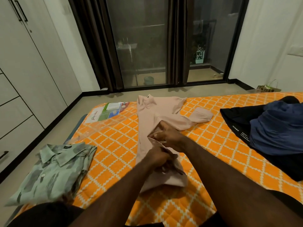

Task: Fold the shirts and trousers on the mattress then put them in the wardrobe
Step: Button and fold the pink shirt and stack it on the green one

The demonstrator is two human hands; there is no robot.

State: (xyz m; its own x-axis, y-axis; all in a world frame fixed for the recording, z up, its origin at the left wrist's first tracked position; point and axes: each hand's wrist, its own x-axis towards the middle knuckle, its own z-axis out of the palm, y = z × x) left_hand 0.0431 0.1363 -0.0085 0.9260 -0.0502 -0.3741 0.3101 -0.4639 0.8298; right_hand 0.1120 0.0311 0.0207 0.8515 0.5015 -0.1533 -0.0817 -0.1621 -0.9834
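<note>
Two hands on a shirt, listed near to far. The left hand (pixel 158 158) lies nearest, its fingers curled round a bunched fold of the pale pink button-up shirt (pixel 155 115); blur hides the fingertips. Just beyond it, on the same cloth, the right hand (pixel 169 136) pinches a fold edge with curled fingers. The shirt lies lengthwise under both hands on the orange mattress with a white lattice print (pixel 118 145), with its collar at the far end and one sleeve spread to the right beyond the right hand. Well to the left of the left hand, a folded grey-green patterned collared shirt (pixel 54 171) rests at the mattress edge. Well to the right of the right hand lies a heap of dark blue and black garments (pixel 275 128). Beyond the hands to the left lies a clear plastic packet with a printed insert (pixel 108 112). Farther left stands the white wardrobe (pixel 29 71), its doors closed. Farthest is a dark-framed glass sliding door (pixel 141 46).
</note>
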